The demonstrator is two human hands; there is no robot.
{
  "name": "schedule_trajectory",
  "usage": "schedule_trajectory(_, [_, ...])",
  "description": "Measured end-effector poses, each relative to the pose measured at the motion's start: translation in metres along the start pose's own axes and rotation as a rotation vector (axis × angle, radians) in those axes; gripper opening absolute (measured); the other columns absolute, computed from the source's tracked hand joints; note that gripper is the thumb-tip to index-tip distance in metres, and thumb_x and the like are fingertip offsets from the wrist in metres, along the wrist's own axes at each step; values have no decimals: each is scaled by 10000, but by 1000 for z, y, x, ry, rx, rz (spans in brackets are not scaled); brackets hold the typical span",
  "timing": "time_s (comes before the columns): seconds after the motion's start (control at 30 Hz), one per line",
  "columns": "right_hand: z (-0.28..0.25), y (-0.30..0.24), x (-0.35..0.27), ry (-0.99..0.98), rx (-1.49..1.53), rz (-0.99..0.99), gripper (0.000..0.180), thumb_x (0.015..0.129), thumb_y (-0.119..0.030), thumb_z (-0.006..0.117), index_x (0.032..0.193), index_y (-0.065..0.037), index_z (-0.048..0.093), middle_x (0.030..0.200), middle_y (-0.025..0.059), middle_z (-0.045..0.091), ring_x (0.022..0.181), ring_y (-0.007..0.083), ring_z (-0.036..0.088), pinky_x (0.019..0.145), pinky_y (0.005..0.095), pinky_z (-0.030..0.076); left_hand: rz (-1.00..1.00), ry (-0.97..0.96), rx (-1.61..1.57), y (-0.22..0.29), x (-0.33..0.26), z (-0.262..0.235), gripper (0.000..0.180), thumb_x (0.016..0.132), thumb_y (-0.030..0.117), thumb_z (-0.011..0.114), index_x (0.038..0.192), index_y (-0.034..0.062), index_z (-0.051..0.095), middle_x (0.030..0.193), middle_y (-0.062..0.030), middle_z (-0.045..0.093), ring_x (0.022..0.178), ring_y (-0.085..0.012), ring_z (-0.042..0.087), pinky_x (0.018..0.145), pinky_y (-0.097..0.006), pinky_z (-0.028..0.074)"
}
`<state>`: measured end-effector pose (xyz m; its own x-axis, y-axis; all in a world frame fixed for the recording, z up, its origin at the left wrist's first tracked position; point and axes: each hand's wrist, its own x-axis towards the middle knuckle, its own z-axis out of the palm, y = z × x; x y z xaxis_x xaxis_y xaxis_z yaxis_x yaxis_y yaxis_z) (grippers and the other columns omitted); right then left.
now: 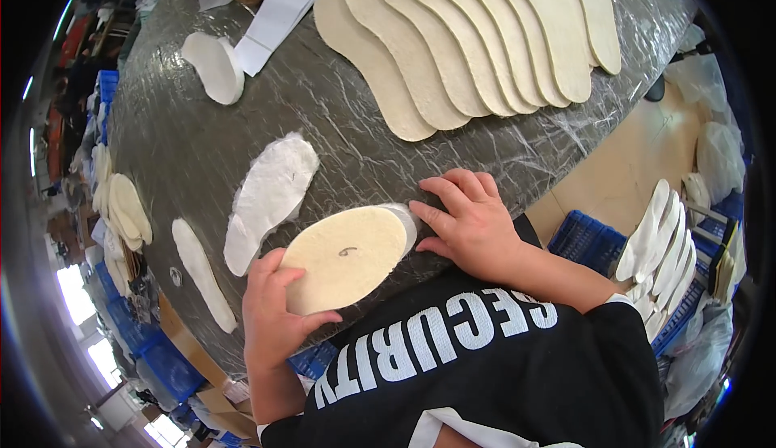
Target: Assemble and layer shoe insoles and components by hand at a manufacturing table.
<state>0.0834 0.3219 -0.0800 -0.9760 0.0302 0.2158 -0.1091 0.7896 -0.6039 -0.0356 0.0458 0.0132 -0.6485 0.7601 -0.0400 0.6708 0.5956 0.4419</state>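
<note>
Head view: I see the left hand (279,311) curled around the heel end of a tan insole (347,258), thumb under the near edge, fingers over the top. The right hand (465,222) rests flat and open on the table (186,141), fingertips pressing at the insole's toe end, gripping nothing. The insole sits at the table's near edge, about 6 o'clock from picture centre, with a thin white backing (402,215) peeking out at its toe.

At 9 o'clock from it lies a white liner (271,197); further at 8 o'clock, a narrow white strip (202,274). A fanned row of insoles (469,36) lies at 12 o'clock, well apart.

Handling, my guess: light, thin, semi-stiff board with a felt-like face, so not slippery and not fragile, but it would bend if grabbed at one tip. I'd pinch it by the edge at heel or mid-waist.
</note>
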Motion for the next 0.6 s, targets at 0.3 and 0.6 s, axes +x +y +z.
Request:
schedule_trajectory(0.3, [2, 2, 0, 30, 30, -21, 412, 666, -297, 793, 1029, -122, 709, 1206, 63, 577, 1138, 255, 494, 923, 399, 382, 133, 3, 66, -2, 8, 17, 685, 532, 486, 833, 995, 49, 580, 1166, -169, 607, 959, -351, 587, 796, -432, 510])
schedule_trajectory(0.6, [1, 2, -1, 12, 45, -3, 425, 658, -312, 797, 1043, -154, 709, 1233, 51, 576, 1133, 255, 499, 931, 411, 378, 152, -10, 59, -2, 11, 20, 688, 546, 498, 828, 1013, 60, 576, 1170, -172, 606, 951, -355, 585, 781, -442, 509])
